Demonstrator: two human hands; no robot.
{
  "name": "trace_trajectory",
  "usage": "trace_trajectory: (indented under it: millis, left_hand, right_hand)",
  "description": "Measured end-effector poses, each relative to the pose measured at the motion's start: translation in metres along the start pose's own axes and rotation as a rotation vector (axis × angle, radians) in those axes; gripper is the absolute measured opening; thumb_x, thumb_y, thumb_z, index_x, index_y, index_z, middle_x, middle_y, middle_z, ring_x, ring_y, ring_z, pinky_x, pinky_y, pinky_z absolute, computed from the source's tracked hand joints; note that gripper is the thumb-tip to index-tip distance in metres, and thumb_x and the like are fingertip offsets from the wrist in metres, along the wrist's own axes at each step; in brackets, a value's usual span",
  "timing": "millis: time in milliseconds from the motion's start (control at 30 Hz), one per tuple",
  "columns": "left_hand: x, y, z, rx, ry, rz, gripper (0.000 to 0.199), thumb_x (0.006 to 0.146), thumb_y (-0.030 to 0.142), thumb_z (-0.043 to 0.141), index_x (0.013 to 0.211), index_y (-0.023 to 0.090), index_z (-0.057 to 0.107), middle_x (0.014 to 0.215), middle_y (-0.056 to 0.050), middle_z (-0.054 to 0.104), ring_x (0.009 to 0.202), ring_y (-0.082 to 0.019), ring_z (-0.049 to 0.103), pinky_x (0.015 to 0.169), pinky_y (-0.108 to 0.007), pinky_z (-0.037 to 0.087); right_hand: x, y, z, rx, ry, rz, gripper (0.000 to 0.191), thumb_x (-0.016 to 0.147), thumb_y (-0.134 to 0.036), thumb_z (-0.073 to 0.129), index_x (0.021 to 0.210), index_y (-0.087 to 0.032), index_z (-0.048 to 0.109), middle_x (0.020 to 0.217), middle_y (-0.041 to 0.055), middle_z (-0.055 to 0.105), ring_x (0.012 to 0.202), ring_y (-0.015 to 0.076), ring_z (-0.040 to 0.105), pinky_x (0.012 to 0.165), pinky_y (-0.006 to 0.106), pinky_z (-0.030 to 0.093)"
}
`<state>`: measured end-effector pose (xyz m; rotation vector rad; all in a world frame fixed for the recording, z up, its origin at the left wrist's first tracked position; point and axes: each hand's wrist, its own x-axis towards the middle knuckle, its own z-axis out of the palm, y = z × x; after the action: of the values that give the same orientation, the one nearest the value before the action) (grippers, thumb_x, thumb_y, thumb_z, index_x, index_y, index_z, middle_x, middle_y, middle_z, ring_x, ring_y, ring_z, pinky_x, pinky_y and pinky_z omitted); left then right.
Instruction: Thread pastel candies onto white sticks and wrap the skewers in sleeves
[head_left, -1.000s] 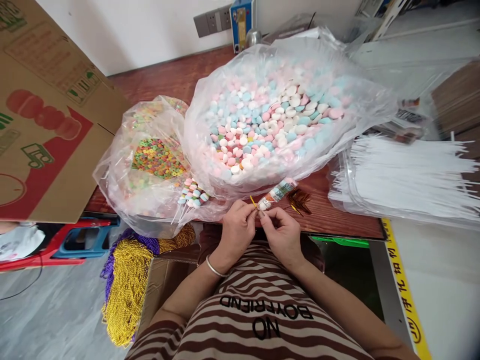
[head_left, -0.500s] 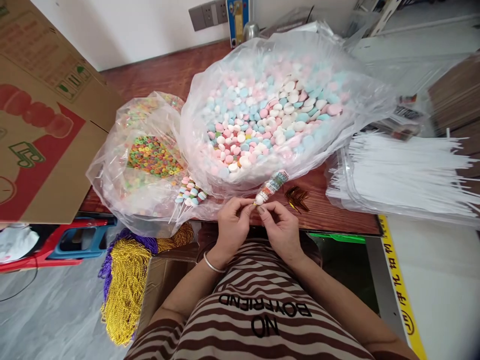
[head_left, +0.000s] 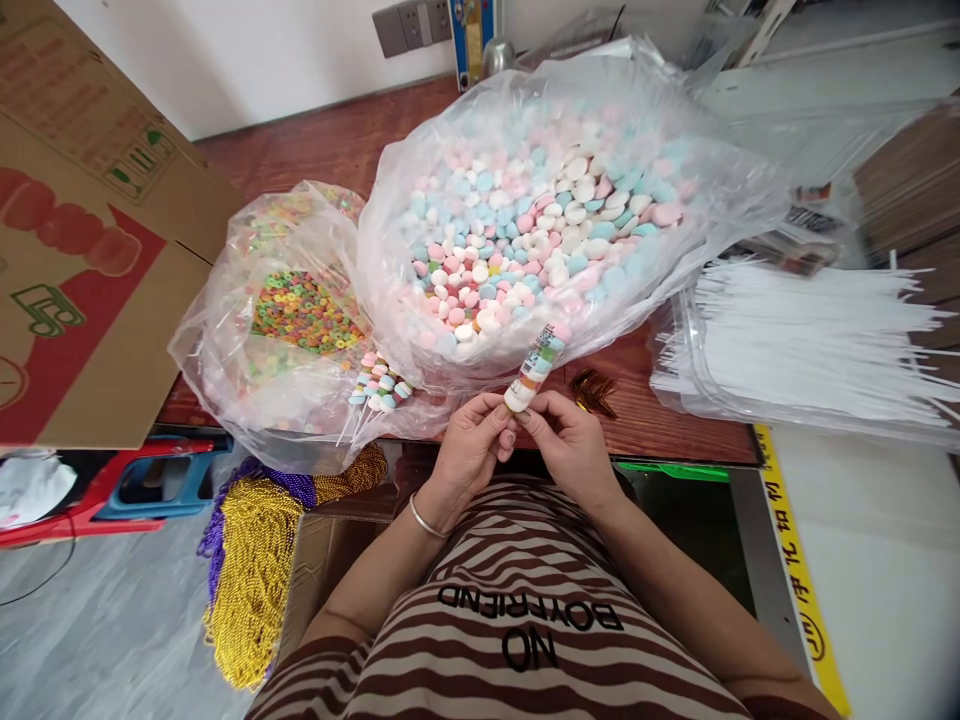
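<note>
At far left stands one cardboard box (head_left: 97,330), with one red plastic piece (head_left: 45,530) and one blue plastic piece (head_left: 161,485) below it. Next hangs one bundle of gold bead strings (head_left: 251,590) with purple ones beside it, too tangled to count. On the table's edge sits one clear bag of small ring-shaped sweets (head_left: 281,395), and against it lies one cluster of candy sticks (head_left: 381,382), overlapping too closely to number. The left hand (head_left: 472,440), one bangle (head_left: 426,518) on its wrist, has thumb and forefinger pinched at the lower end of one wrapped candy roll (head_left: 534,368). The roll tilts up to the right in front of one large bag of pastel candies (head_left: 570,200), far too many to count. The right hand (head_left: 570,450) pinches the same lower end between thumb and forefinger. Just right of it lies one small pile of gold strips (head_left: 594,392); farther right, one clear bag holds dozens of white sticks (head_left: 810,340).
</note>
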<state>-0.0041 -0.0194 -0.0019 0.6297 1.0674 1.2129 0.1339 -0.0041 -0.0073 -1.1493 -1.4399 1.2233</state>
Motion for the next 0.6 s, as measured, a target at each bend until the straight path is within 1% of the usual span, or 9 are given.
trace_trajectory:
  millis: [67, 133, 200, 233, 267, 333, 433, 533, 600]
  left_hand:
    - [0.0, -0.002, -0.006, 0.295, -0.006, 0.201, 0.032, 0.09, 0.048, 0.07, 0.097, 0.017, 0.07, 0.065, 0.003, 0.059, 0.047, -0.007, 0.049, 0.045, -0.021, 0.042]
    - [0.0, -0.001, -0.012, 0.675, -0.027, 0.476, 0.025, 0.099, 0.039, 0.06, 0.107, 0.018, 0.072, 0.076, -0.002, 0.068, 0.06, -0.012, 0.061, 0.06, -0.026, 0.052]
    - [-0.001, 0.001, -0.017, 0.985, -0.042, 0.722, 0.023, 0.102, 0.029, 0.053, 0.112, 0.018, 0.071, 0.091, -0.008, 0.074, 0.08, -0.017, 0.069, 0.076, -0.031, 0.056]
    - [-0.002, 0.002, -0.018, 1.08, -0.041, 0.802, 0.023, 0.102, 0.026, 0.051, 0.113, 0.017, 0.07, 0.095, -0.01, 0.075, 0.086, -0.018, 0.07, 0.08, -0.032, 0.056]
    - [-0.003, 0.002, -0.019, 1.13, -0.029, 0.842, 0.024, 0.103, 0.023, 0.049, 0.112, 0.017, 0.07, 0.095, -0.01, 0.075, 0.088, -0.019, 0.07, 0.081, -0.032, 0.056]
    - [-0.005, 0.0, -0.018, 1.111, 0.024, 0.818, 0.022, 0.103, 0.022, 0.049, 0.109, 0.017, 0.069, 0.092, -0.009, 0.074, 0.085, -0.018, 0.069, 0.078, -0.031, 0.055]
    - [-0.006, -0.003, -0.012, 0.902, 0.108, 0.645, 0.018, 0.101, 0.026, 0.054, 0.102, 0.018, 0.07, 0.082, -0.004, 0.072, 0.073, -0.015, 0.067, 0.07, -0.028, 0.053]
    - [-0.005, -0.005, -0.009, 0.74, 0.156, 0.487, 0.02, 0.1, 0.031, 0.056, 0.099, 0.018, 0.07, 0.072, 0.0, 0.067, 0.058, -0.012, 0.059, 0.061, -0.026, 0.05]
    - [-0.004, -0.005, -0.007, 0.713, 0.187, 0.468, 0.021, 0.1, 0.033, 0.057, 0.1, 0.018, 0.071, 0.073, 0.0, 0.068, 0.058, -0.013, 0.059, 0.061, -0.027, 0.05]
  right_hand:
    - [0.0, -0.002, -0.002, -0.043, -0.01, -0.004, 0.022, 0.096, -0.038, 0.062, 0.084, -0.02, 0.066, 0.078, 0.0019, 0.069, 0.075, 0.0183, 0.063, 0.074, 0.031, 0.05]
    - [0.001, -0.004, -0.004, -0.041, -0.022, -0.025, 0.021, 0.096, -0.038, 0.059, 0.087, -0.02, 0.065, 0.08, 0.0024, 0.069, 0.077, 0.019, 0.064, 0.074, 0.031, 0.05]
    - [0.003, -0.004, -0.004, -0.056, -0.044, -0.052, 0.02, 0.096, -0.038, 0.059, 0.088, -0.02, 0.063, 0.082, 0.003, 0.07, 0.077, 0.0193, 0.063, 0.074, 0.031, 0.05]
    - [0.003, -0.004, -0.005, -0.07, -0.056, -0.064, 0.02, 0.096, -0.038, 0.059, 0.088, -0.02, 0.063, 0.082, 0.003, 0.069, 0.076, 0.0191, 0.063, 0.073, 0.031, 0.05]
    - [0.004, -0.004, -0.004, -0.082, -0.067, -0.071, 0.02, 0.096, -0.038, 0.059, 0.087, -0.02, 0.062, 0.081, 0.0029, 0.069, 0.075, 0.0186, 0.062, 0.071, 0.031, 0.049]
    - [0.004, -0.004, -0.004, -0.077, -0.088, -0.065, 0.021, 0.096, -0.038, 0.058, 0.086, -0.02, 0.061, 0.078, 0.002, 0.067, 0.07, 0.0171, 0.058, 0.065, 0.029, 0.047]
    - [0.002, -0.002, 0.0, -0.037, -0.081, -0.043, 0.025, 0.097, -0.04, 0.059, 0.081, -0.021, 0.06, 0.072, 0.0003, 0.063, 0.064, 0.0155, 0.056, 0.059, 0.028, 0.045]
    - [0.0, -0.003, 0.005, 0.006, -0.019, -0.028, 0.024, 0.095, -0.042, 0.063, 0.085, -0.02, 0.063, 0.076, 0.0022, 0.069, 0.067, 0.0169, 0.061, 0.064, 0.029, 0.052]
    - [-0.001, -0.006, 0.009, 0.087, 0.013, 0.016, 0.025, 0.092, -0.045, 0.067, 0.095, -0.02, 0.066, 0.086, 0.0047, 0.074, 0.071, 0.0185, 0.066, 0.066, 0.031, 0.057]
